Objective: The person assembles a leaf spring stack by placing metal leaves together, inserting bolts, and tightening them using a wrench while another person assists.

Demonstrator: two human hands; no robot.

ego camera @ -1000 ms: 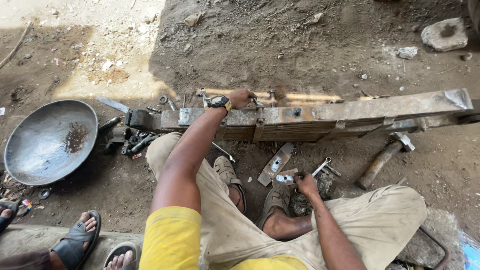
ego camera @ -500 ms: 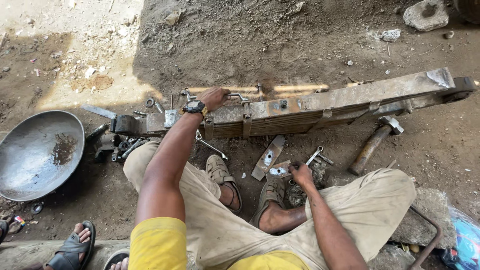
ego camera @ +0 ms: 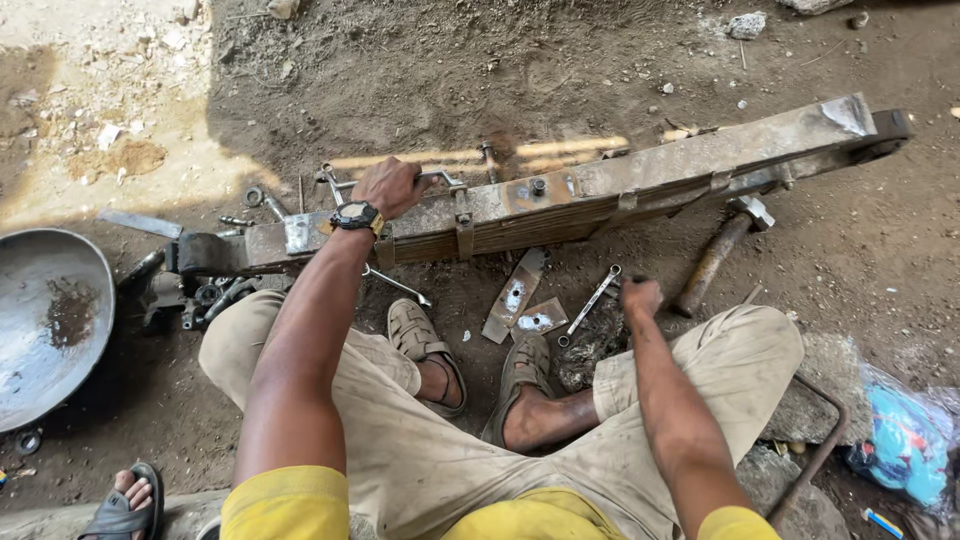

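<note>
Leaf spring (ego camera: 600,195) stays under the resting left hand (ego camera: 388,185); right hand (ego camera: 640,297), clenched, has shifted beside the wrench (ego camera: 592,303).

The person sits on the dirt ground (ego camera: 600,60) with bent knees. The left hand (ego camera: 388,186) rests on top of a long rusty leaf spring (ego camera: 640,185) lying across the ground. The right hand (ego camera: 640,297) is closed near a wrench (ego camera: 592,300). A hammer (ego camera: 718,252) lies beside the spring, and a metal pan (ego camera: 50,320) is at the far left.
</note>
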